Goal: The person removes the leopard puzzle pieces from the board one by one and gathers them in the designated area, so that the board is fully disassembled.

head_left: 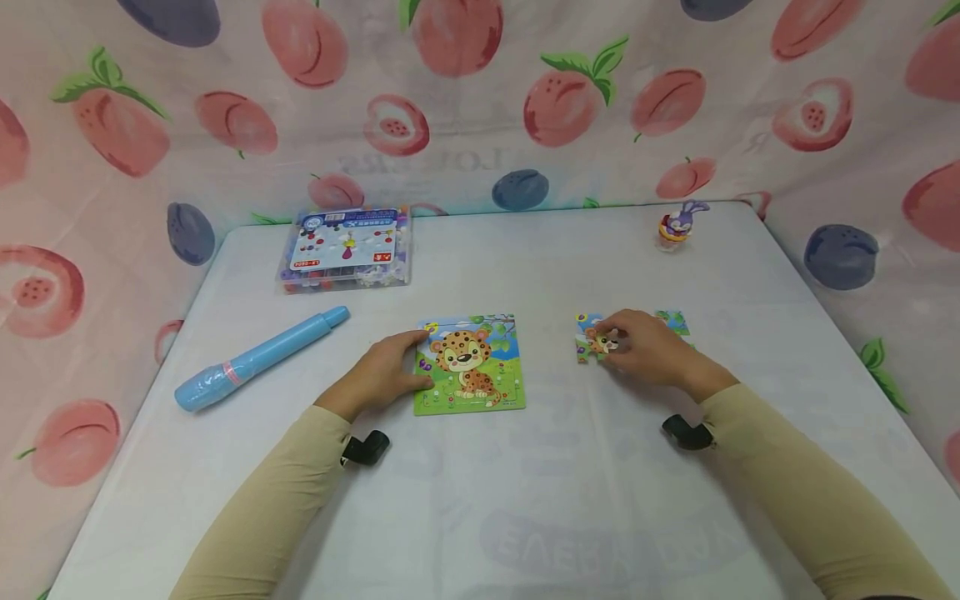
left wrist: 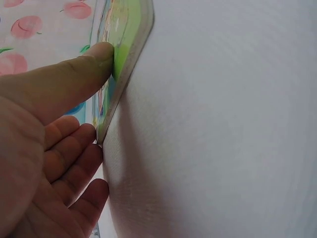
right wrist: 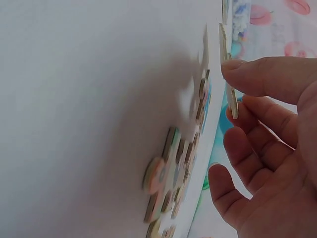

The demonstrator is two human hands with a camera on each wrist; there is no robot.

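A square puzzle board (head_left: 472, 392) with a spotted leopard cub on grass lies on the white table. At its left side rests my left hand (head_left: 377, 373), the index finger at the upper edge area and the thumb on the border lower down. The thumb (left wrist: 86, 69) touches the board's face in the left wrist view, the other fingers loosely bent by its edge. My right hand (head_left: 648, 348) pinches a thin puzzle piece (right wrist: 230, 91) between thumb and fingers, above the table. Several loose puzzle pieces (right wrist: 171, 173) lie beneath; the hand partly covers them in the head view.
A clear box (head_left: 345, 246) of coloured beads stands at the back left. A light-blue tube-shaped thing (head_left: 262, 357) lies left of my hand. At the back right stands a small purple rabbit figure (head_left: 678, 227). Fruit-printed cloth (head_left: 457, 108) hangs behind the table.
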